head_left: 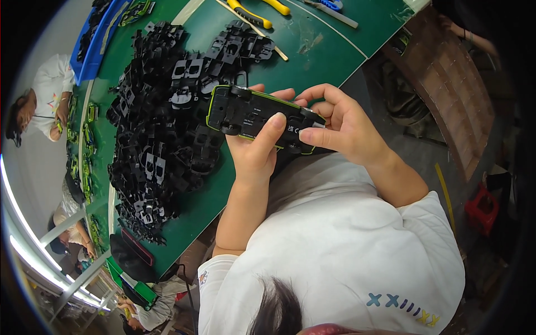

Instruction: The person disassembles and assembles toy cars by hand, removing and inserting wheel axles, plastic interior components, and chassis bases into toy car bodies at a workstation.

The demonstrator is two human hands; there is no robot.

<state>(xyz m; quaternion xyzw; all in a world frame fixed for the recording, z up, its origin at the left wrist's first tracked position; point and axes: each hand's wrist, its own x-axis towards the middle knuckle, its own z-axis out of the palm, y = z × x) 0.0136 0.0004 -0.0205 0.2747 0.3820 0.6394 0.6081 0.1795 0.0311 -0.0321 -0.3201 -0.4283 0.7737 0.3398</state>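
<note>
A toy car (254,114) is held underside up above the front edge of the green table, showing its black base, wheels and a bright green rim. My left hand (259,139) wraps round the car's middle, thumb lying across the base and fingertips showing past the far side. At the car's right end, my right hand (338,125) pinches it, with the thumb on the base and the fingers curled behind. Beyond the car lies a large heap of black plastic car parts (151,123). The car's upper side is hidden from me.
Yellow-handled pliers (251,14), a thin wooden stick (257,29) and a blue-handled tool (335,11) lie on the green table (312,56). A blue bin (97,42) stands far left. Other people (47,106) work along the left, beside rows of green toy cars (88,139).
</note>
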